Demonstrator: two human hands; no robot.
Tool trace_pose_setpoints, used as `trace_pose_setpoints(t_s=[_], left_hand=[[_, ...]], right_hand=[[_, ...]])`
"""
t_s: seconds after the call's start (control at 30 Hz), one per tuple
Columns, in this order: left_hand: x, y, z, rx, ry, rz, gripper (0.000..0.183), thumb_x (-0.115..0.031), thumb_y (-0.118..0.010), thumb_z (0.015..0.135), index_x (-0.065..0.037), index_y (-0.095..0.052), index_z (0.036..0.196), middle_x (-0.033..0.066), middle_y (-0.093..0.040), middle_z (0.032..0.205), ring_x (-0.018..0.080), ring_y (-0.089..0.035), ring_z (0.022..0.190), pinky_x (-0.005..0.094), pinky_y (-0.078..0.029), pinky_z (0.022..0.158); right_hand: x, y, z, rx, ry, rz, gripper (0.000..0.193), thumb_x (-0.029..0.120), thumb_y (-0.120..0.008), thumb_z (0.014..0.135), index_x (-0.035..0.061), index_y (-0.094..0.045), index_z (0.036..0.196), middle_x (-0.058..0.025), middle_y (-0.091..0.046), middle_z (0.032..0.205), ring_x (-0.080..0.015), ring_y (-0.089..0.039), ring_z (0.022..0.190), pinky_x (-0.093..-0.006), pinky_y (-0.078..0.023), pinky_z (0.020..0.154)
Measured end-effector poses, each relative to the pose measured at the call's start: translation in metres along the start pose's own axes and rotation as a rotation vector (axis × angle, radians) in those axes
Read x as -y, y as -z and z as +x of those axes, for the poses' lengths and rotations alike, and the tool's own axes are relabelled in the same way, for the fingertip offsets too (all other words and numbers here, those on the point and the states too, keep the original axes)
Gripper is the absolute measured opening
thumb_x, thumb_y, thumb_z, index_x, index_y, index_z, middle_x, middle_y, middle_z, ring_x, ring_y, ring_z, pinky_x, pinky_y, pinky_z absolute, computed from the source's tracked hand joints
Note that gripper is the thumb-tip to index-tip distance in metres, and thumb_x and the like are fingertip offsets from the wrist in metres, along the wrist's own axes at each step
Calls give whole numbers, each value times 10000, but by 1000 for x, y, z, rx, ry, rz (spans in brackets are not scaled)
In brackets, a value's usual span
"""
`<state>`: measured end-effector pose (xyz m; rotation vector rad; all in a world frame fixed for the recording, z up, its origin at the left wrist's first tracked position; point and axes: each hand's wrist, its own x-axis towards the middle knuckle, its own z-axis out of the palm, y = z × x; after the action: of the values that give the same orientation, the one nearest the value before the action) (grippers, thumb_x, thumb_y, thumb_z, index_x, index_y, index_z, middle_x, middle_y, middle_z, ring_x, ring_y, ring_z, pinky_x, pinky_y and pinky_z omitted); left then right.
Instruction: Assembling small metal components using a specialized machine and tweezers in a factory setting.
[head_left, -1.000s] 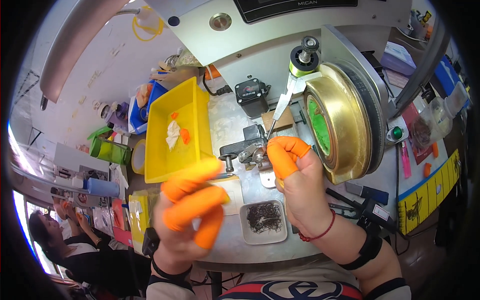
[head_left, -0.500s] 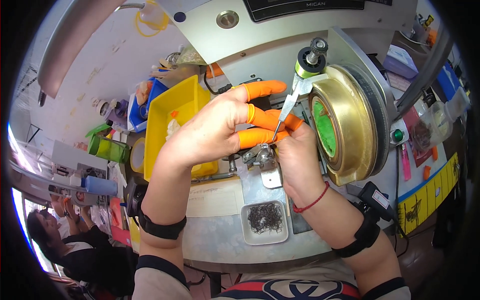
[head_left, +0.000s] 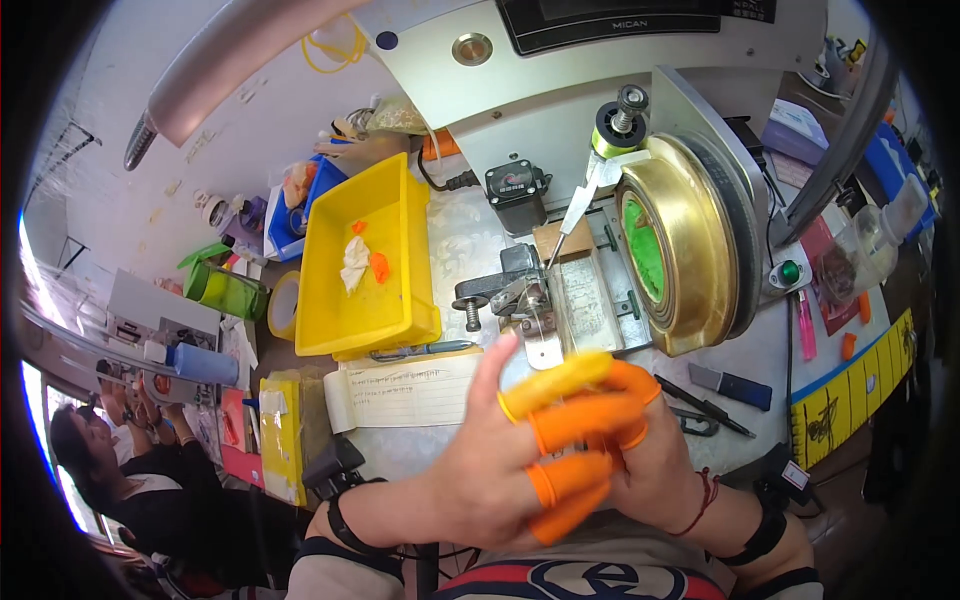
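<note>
My left hand point(head_left: 490, 475) lies across my right hand point(head_left: 655, 470) in front of the small metal clamp point(head_left: 528, 300). A yellow finger cot point(head_left: 560, 384) and orange finger cots point(head_left: 590, 425) cover the fingers. The left thumb points up, apart from its fingers, which reach over the right hand, blurred at their tips. Orange-capped fingers of the right hand bend beneath and beside them; its palm is hidden. Nothing held between the hands can be made out. Above the clamp a thin metal needle-like guide point(head_left: 570, 222) slants down from a yellow-green thread spool point(head_left: 615, 125).
A large brass-coloured wheel point(head_left: 683, 200) stands right of the clamp, beside a black motor-like block point(head_left: 516, 195). A yellow bin point(head_left: 320, 290) holds orange and white scraps. A notepad point(head_left: 400, 395), pen point(head_left: 425, 350) and utility knife point(head_left: 730, 386) lie around. Another person point(head_left: 130, 500) sits at left.
Both hands have left the clamp and drawn back toward my body. They now cover the place of the white dish of dark strands. The view has shifted slightly.
</note>
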<state>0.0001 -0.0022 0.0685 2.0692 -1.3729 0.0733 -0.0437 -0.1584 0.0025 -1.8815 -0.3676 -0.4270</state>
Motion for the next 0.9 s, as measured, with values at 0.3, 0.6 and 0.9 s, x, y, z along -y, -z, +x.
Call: trace_pose_setpoints(t_s=[0.3, 0.6, 0.9], left_hand=[[8, -51, -43, -125, -186, -300, 172, -87, -630, 687, -61, -595, 854, 89, -594, 943, 221, -572, 840, 387, -452, 824], [23, -59, -45, -286, -158, -254, 173, -70, -665, 650, -52, -598, 809, 78, -603, 888, 198, -577, 729, 350, -481, 745], [25, -63, -43, -337, -142, -177, 170, -43, -671, 633, -52, -597, 787, 66, -611, 855, 182, -578, 679, 310, -494, 692]], right_hand=[[-21, 3, 20, 319, 261, -602, 319, 119, -497, 700, 65, -582, 1003, -106, -518, 1129, -218, -501, 863, -313, -392, 767], [-3, 30, 6, 124, 179, -356, 236, 35, -606, 689, 27, -568, 921, -113, -572, 1006, -267, -564, 817, -342, -464, 687], [7, 38, 7, 51, 64, -333, 198, 23, -556, 726, 29, -559, 925, -114, -596, 899, -271, -569, 725, -335, -463, 659]])
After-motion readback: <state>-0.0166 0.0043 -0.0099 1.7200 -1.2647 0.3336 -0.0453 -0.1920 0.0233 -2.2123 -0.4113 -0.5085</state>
